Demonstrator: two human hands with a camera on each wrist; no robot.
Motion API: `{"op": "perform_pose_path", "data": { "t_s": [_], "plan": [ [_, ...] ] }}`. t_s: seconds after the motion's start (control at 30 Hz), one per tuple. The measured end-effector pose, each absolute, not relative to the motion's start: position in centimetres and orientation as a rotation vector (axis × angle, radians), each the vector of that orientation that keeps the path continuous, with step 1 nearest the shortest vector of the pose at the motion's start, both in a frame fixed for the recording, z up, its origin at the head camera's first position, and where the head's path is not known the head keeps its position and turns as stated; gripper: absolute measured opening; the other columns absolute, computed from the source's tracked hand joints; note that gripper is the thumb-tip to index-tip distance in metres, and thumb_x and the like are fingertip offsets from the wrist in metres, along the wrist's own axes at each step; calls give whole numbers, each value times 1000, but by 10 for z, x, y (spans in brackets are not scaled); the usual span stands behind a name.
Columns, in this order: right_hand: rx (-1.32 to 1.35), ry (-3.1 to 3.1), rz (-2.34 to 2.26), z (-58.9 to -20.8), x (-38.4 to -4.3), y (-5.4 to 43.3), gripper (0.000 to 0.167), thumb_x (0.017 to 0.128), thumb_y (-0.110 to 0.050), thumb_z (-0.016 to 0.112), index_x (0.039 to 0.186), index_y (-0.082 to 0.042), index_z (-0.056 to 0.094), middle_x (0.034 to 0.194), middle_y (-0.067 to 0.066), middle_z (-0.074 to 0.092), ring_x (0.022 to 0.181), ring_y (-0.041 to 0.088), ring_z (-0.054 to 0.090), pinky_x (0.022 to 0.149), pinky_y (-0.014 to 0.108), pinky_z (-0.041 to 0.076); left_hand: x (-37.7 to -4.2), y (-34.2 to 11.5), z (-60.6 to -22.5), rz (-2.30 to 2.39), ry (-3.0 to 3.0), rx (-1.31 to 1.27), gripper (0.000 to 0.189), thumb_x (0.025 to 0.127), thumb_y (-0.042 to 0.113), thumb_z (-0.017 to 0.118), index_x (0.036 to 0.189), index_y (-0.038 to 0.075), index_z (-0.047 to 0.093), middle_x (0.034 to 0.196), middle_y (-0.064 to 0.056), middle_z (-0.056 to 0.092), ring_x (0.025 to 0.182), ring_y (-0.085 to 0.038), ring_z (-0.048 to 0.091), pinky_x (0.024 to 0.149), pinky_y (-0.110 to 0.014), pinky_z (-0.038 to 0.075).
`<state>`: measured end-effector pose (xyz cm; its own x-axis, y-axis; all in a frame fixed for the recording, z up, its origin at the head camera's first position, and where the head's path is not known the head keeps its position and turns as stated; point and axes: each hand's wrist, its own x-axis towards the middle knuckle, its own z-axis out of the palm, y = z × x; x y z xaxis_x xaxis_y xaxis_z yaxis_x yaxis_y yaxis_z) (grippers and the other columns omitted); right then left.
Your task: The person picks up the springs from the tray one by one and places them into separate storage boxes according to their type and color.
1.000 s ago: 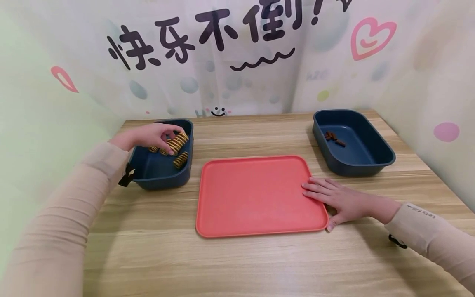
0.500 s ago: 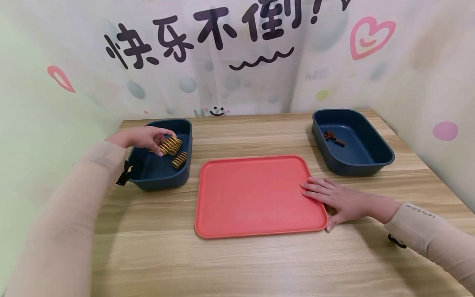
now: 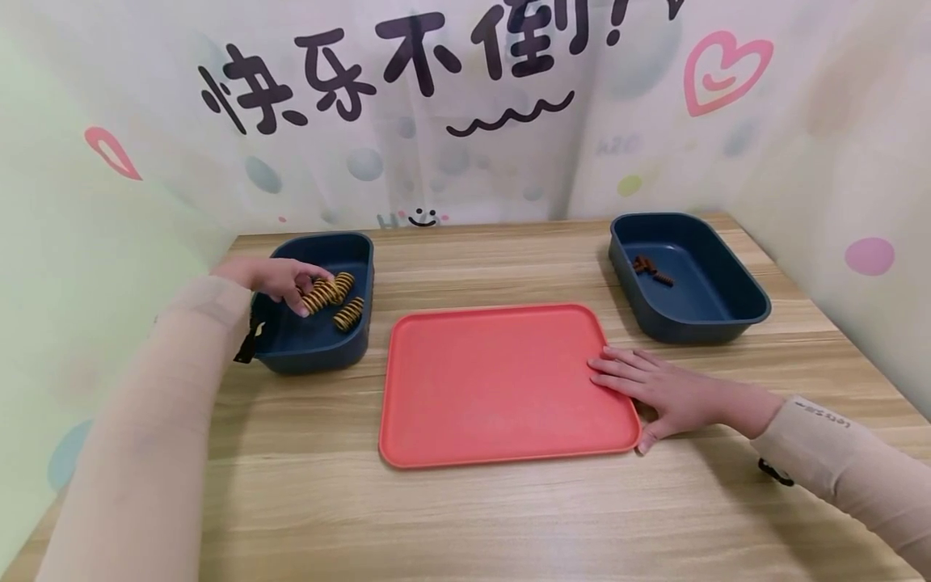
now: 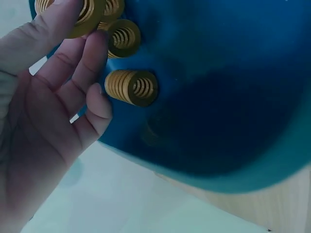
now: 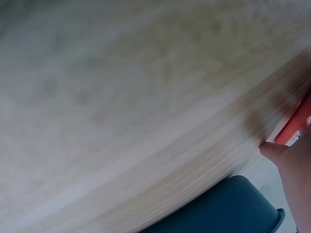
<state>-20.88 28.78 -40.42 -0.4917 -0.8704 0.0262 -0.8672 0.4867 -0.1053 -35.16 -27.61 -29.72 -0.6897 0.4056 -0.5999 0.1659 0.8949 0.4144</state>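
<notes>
My left hand (image 3: pixel 272 279) reaches into the left blue bin (image 3: pixel 313 361). Between its thumb and index finger it pinches a yellow coil spring (image 3: pixel 318 297); the left wrist view shows the thumb across this spring (image 4: pixel 90 22). Other yellow springs lie close by, one of them apart (image 3: pixel 348 314) toward the bin's right wall. Part of the pile is hidden behind the fingers. My right hand (image 3: pixel 669 394) rests on the right edge of a red tray (image 3: pixel 502 388), fingers spread over the rim and thumb at the near right corner.
A second blue bin (image 3: pixel 698 331) stands at the back right, with several small brown springs (image 3: pixel 647 267) near its left wall. Both bins and the tray are on a wooden table (image 3: pixel 465 517). A printed curtain (image 3: pixel 436 162) hangs behind.
My left hand has moved left and slightly down within the left bin, between the yellow springs. The right hand has stayed on the tray. The whole view has shifted slightly.
</notes>
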Motion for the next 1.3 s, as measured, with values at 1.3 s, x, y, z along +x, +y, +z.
{"op": "perform_pose_path", "data": {
  "t_s": [1.3],
  "plan": [
    [-1535, 2675, -181, -404, -207, 287, 98, 69, -67, 60, 142, -8, 31, 148, 11, 26, 135, 33, 15, 107, 18, -13, -364, -253, -314, 183, 2312, 402, 72, 78, -3, 68, 140, 5, 31, 106, -22, 47, 62, -19, 62, 64, -31, 54]
  ]
}}
